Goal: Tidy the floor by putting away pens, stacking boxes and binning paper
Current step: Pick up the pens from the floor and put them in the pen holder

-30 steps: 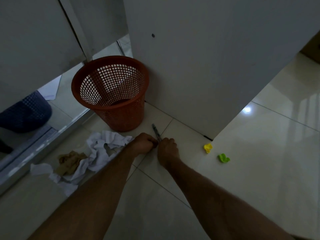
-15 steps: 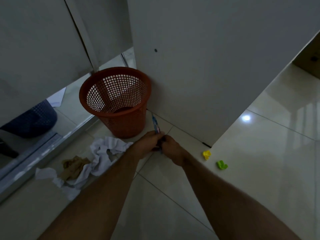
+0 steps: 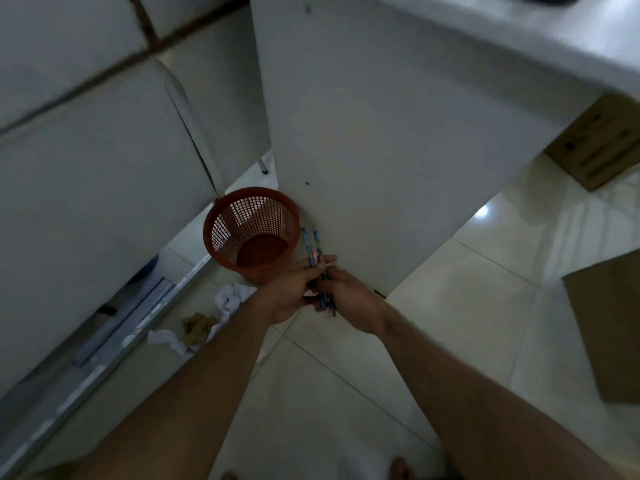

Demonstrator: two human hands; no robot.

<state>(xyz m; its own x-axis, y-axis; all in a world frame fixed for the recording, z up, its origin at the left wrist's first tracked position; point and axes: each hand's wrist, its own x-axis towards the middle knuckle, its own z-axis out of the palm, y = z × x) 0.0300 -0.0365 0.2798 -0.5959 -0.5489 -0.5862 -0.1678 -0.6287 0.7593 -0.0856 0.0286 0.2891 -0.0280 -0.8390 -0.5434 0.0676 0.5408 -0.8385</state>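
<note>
**Listener:** Pens (image 3: 313, 249) — where are they?

**Me:** Bunched in both my hands, near the middle of the view. Two blue barrels stick up toward twelve o'clock, their lower ends poking out below my palms. My left hand (image 3: 289, 294) wraps its fingers around the bundle from nine o'clock; my right hand (image 3: 349, 301) closes on the same bundle from three o'clock. The hands touch each other.

**Listener:** How do they handle?

**Me:** I judge them light, stiff and smooth, so they could slide past one another. Holding them at mid-length, all squeezed together, seems safest.

**Listener:** What lies around you?

**Me:** At eleven o'clock, just beyond my left hand, stands an orange mesh bin (image 3: 251, 233) on the tiled floor (image 3: 346, 393), against a white cabinet side (image 3: 381, 150). At eight o'clock crumpled white paper (image 3: 230, 299) and a brown scrap (image 3: 197, 325) lie on the floor, not yet binned. At three o'clock a flat cardboard box (image 3: 606, 327) lies well apart; another box (image 3: 599, 143) sits at two o'clock, under a counter.
</note>
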